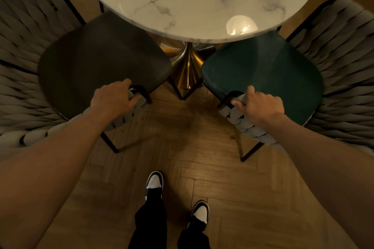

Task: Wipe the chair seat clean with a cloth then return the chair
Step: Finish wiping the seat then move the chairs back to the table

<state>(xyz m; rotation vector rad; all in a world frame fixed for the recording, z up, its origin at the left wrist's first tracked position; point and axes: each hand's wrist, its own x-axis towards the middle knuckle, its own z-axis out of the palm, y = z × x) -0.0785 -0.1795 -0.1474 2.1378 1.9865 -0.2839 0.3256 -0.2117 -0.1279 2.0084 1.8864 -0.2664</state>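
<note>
Two chairs with grey woven backs stand tucked partly under a round marble table [198,0]. The left chair has a dark grey seat [101,60]; the right chair has a dark green seat [267,68]. My left hand [113,97] grips the end of the left chair's woven armrest. My right hand [261,103] grips the end of the right chair's woven armrest. No cloth is in view.
The table's gold pedestal [186,66] stands between the two chairs. Black chair legs [109,143] reach out over the herringbone wood floor [202,147]. My two feet in black and white shoes [154,183] stand on the floor below the chairs.
</note>
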